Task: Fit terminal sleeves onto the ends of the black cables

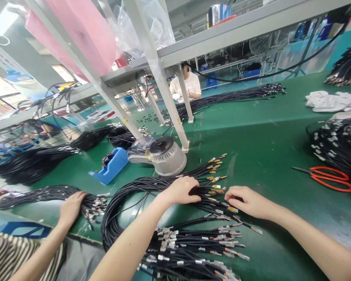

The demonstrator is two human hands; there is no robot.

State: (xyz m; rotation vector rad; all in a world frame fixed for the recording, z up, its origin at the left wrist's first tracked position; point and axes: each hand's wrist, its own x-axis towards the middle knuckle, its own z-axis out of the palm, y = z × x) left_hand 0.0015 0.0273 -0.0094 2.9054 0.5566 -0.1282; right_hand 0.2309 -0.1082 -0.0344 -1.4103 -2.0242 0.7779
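Note:
A large bundle of black cables (140, 184) curves across the green table, its ends tagged with yellow and white labels and showing bare coppery tips. My left hand (183, 190) lies over the bundle near these ends, fingers curled around some cables. Just right of it, my right hand (248, 200) has thumb and forefinger drawn together at a yellow-labelled cable end (232, 209); the exact grip is partly hidden. Below my left forearm, more cable ends with white labels (199, 238) are spread in layers toward the front.
A round grey tape dispenser (168, 158) and a blue tape holder (114, 166) stand behind the bundle. Orange-handled scissors (332, 178), white gloves (330, 101) and coiled cables (339, 144) lie right. A co-worker's hand (71, 207) rests on cables at left. Shelf posts (171, 97) rise behind.

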